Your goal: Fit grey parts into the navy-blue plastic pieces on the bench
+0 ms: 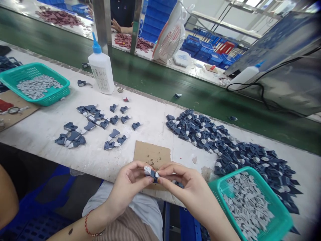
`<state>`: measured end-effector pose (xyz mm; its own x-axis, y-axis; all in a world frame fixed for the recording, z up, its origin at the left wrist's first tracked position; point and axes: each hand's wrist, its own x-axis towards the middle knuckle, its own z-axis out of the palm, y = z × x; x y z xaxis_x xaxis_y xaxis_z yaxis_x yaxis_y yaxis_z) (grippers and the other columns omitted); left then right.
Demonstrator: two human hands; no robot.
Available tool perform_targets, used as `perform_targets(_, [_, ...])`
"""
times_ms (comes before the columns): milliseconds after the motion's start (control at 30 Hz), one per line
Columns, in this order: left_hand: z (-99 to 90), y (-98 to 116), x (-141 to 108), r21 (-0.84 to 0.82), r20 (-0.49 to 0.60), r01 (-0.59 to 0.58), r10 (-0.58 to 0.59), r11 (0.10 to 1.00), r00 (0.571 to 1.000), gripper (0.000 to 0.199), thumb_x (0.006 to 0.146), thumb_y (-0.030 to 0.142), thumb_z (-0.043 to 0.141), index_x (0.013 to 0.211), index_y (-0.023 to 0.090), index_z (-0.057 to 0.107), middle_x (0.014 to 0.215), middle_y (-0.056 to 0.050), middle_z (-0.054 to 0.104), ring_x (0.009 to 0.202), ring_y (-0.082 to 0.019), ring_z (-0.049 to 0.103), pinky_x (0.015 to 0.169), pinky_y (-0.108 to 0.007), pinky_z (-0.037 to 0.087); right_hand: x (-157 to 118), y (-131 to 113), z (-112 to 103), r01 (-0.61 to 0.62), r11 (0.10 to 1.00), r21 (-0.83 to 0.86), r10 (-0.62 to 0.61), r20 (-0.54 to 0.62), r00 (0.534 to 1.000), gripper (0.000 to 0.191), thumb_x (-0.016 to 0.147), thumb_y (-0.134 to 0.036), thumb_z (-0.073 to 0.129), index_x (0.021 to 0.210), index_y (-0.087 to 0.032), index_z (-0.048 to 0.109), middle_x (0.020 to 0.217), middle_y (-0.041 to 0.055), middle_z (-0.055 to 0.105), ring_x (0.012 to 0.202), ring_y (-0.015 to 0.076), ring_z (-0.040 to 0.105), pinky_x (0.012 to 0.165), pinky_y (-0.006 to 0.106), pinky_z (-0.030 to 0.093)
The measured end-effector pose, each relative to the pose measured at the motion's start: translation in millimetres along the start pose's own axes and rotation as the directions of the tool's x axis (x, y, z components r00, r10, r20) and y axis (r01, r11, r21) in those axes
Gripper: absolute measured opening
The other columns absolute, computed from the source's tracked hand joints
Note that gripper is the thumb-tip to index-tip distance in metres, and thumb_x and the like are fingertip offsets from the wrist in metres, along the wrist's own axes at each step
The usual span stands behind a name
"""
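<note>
Between my two hands, over the near table edge, is a small dark blue plastic part with light grey pieces [150, 173]. My left hand [130, 179] pinches its left side between thumb and fingers. At its right end, the thumb and fingertips of my right hand [177, 177] close on the part by a small white-grey tip. Just beyond my fingertips lies a cardboard piece [142, 150] with several tiny brass-coloured bits [151, 160] on it. Another dark blue part [179, 184] shows partly under my right hand.
Loose blue-grey parts [92, 115] lie left of centre; a large heap [200, 129] spreads right. Green baskets [64, 87] [284, 219] of grey pieces stand at both sides. A white bottle [102, 72] stands behind, before a green belt [147, 80]. Another person's hand [116, 26] shows beyond.
</note>
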<state>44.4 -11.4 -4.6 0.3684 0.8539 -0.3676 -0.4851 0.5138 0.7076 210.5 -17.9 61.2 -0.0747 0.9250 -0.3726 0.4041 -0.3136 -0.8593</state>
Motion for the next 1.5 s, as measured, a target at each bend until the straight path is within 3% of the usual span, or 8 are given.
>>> perform_targets(267, [-7.1,-6,-1,0.054,0.095,-0.118,0.112,0.992,0.989,0.013,0.074,0.013,0.078,0.084,0.019,0.072,0.091,-0.001,0.071,0.090,-0.013,0.068,0.083,-0.020,0.055,-1,0,-5,-0.027,0.998,-0.049,0.030,0.061,0.998,0.009,0.079,-0.029,0.069,0.080,-0.021,0.072,0.089,0.0031,0.072,0.088,0.0177,0.067,0.083,0.028,0.051])
perform_targets(467, [-3.5,-1,0,-0.045,0.132,-0.058,0.064,0.997,0.989,0.016,0.071,0.010,0.081,0.081,0.020,0.075,0.088,0.000,0.073,0.084,-0.012,0.070,0.076,-0.017,0.057,-2,9,-2,-0.130,0.933,0.334,0.085,0.145,0.986,0.025,0.075,-0.041,0.077,0.084,-0.020,0.069,0.083,0.0012,0.069,0.079,0.0133,0.065,0.074,0.023,0.052])
perform_targets(600, [3.9,-2,0,-0.095,0.141,-0.068,0.081,0.993,0.987,0.017,0.068,0.010,0.083,0.080,0.019,0.075,0.082,-0.002,0.073,0.076,-0.013,0.071,0.071,-0.020,0.059,-6,23,19,0.028,0.895,0.445,-0.028,-0.007,1.000,0.041,0.085,-0.060,0.059,0.097,-0.022,0.063,0.082,0.0000,0.060,0.069,0.0113,0.056,0.058,0.021,0.050])
perform_targets(800, [12.6,-3,2,-0.105,0.175,-0.106,0.124,0.989,0.977,0.011,0.072,0.017,0.081,0.081,0.021,0.077,0.081,-0.001,0.068,0.063,-0.015,0.069,0.055,-0.026,0.060,-6,33,48,0.055,0.850,0.524,-0.009,-0.090,0.996,0.039,0.087,-0.060,0.056,0.104,-0.024,0.053,0.069,-0.0054,0.050,0.052,0.0057,0.039,0.047,0.016,0.033])
perform_targets(967, [16.5,-2,0,0.076,0.100,-0.208,0.200,0.975,0.975,0.016,0.075,0.026,0.080,0.090,0.023,0.079,0.092,-0.004,0.069,0.088,-0.015,0.067,0.077,-0.020,0.057,-3,23,54,0.101,0.766,0.634,0.102,-0.274,0.956,0.043,0.078,-0.059,0.068,0.103,-0.025,0.057,0.078,-0.0020,0.062,0.064,0.0079,0.054,0.053,0.014,0.041])
perform_targets(1133, [19.8,-11,2,0.125,0.089,-0.254,0.245,0.959,0.966,0.041,0.076,0.035,0.079,0.116,0.027,0.072,0.121,-0.007,0.064,0.117,-0.023,0.059,0.100,-0.027,0.049,3,24,55,0.099,0.776,0.623,0.127,-0.308,0.943,0.052,0.076,-0.063,0.068,0.108,-0.023,0.056,0.097,0.0063,0.070,0.082,0.0201,0.068,0.071,0.028,0.057])
perform_targets(1333, [32.2,-6,10,0.220,0.009,-0.201,0.204,0.955,0.979,0.040,0.068,0.036,0.084,0.104,0.021,0.077,0.104,-0.008,0.073,0.101,-0.023,0.065,0.088,-0.026,0.051,5,24,54,0.103,0.824,0.557,0.141,-0.378,0.915,0.056,0.080,-0.072,0.055,0.110,-0.026,0.064,0.130,0.0070,0.062,0.114,0.0238,0.060,0.092,0.030,0.050])
perform_targets(1500, [25.0,17,32,0.320,-0.061,-0.169,0.198,0.932,0.978,0.049,0.077,0.040,0.074,0.119,0.016,0.068,0.104,-0.011,0.075,0.098,-0.023,0.069,0.085,-0.029,0.054,8,33,44,0.122,0.801,0.586,0.061,-0.282,0.957,0.067,0.085,-0.074,0.042,0.124,-0.021,0.056,0.079,0.0035,0.068,0.060,0.0141,0.054,0.056,0.026,0.044])
